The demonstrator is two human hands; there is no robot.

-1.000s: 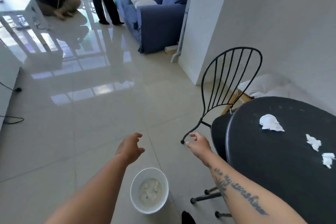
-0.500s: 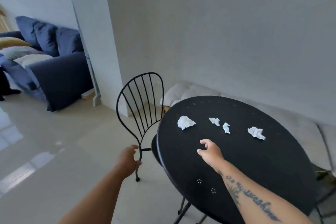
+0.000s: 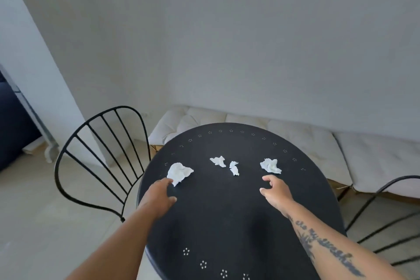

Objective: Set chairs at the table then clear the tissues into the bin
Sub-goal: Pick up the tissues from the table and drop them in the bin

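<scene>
Several crumpled white tissues lie on the round black table [image 3: 227, 223]: a large tissue [image 3: 179, 172] at the left, two small scraps [image 3: 218, 161] [image 3: 234, 168] in the middle, and another wad [image 3: 271, 166] at the right. My left hand [image 3: 159, 194] hovers over the table, fingers apart, its fingertips at the near edge of the large tissue. My right hand [image 3: 276, 191] is open just short of the right wad, holding nothing. A black wire chair [image 3: 102, 157] stands at the table's left, a second chair [image 3: 386, 218] at its right. The bin is out of view.
A low bench with cream cushions [image 3: 306, 143] runs along the grey wall behind the table. A dark blue sofa [image 3: 11, 129] shows at the far left edge. Pale tiled floor [image 3: 34, 223] lies to the left of the table.
My view has swung right from the floor and bin to face the table. Both hands have come forward over the tabletop, the left reaching the large tissue, the right nearing the right wad.
</scene>
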